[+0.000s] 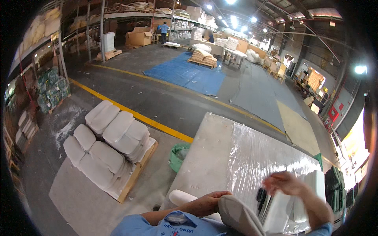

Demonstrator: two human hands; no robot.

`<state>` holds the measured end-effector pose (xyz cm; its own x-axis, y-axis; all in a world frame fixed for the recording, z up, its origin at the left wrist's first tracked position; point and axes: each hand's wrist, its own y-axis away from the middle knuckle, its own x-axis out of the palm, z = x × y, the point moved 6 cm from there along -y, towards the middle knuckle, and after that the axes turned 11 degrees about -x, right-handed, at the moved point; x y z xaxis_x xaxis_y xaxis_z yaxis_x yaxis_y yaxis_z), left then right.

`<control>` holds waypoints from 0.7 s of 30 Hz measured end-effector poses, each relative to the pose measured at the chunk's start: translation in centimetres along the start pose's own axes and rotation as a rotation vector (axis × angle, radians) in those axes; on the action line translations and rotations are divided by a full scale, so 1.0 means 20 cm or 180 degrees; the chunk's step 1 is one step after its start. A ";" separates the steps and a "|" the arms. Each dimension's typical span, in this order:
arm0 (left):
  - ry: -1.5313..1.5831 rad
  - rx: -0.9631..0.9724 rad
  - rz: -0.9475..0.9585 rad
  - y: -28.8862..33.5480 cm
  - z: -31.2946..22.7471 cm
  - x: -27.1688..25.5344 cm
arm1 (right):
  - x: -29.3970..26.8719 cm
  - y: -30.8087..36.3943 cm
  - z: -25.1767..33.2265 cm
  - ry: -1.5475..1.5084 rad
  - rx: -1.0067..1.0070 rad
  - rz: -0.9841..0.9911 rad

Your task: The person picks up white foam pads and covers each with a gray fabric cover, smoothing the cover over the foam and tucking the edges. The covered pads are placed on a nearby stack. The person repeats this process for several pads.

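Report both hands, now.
Left hand: closed on the edge of a pale grey pad.
Right hand: blurred, so whether it is open or holding something cannot be told.

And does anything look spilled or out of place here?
Yes: a streaky white patch marks the dark floor left of the stacked cushions. It looks like spilled powder or scuffing; I can't tell which.

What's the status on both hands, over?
Left hand gripping grey pad by its edge. Right hand blurred, near white pieces, grip unclear. White pieces lie to pad's right.
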<state>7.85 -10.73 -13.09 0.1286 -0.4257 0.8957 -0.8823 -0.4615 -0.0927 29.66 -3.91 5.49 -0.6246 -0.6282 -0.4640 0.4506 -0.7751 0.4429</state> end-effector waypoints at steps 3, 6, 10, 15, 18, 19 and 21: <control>-0.0717 0.0133 -0.1124 0.08 -0.06 -0.08 | 0.42 -0.51 -0.37 -0.2101 -0.1089 -0.0140; -0.0891 0.0706 -0.1924 0.28 -0.11 -0.17 | 0.86 -0.85 -0.48 -0.1864 -0.0620 -0.0579; -0.0834 0.0778 -0.2890 0.46 -0.13 -0.15 | 1.01 -0.91 -0.46 -0.1950 -0.0551 -0.0428; -0.0614 0.0776 -0.3367 0.46 -0.10 -0.15 | 1.00 -0.86 -0.42 -0.1938 -0.0507 -0.0326; -0.0815 0.0954 -0.3431 0.42 -0.10 -0.22 | 1.00 -0.82 -0.40 -0.1939 -0.0485 -0.0218; -0.0939 0.1021 -0.3414 0.41 -0.10 -0.23 | 0.99 -0.82 -0.39 -0.1932 -0.0469 -0.0198; -0.1142 0.0792 -0.3432 0.41 -0.10 -0.22 | 0.98 -0.78 -0.41 -0.1930 -0.0412 -0.0179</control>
<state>-0.83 -11.10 -16.94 0.9145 0.1034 0.3911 -0.1289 -0.8420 0.5239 15.55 -4.62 -16.75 -0.8836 -0.4653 0.0513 0.4564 -0.8317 0.3162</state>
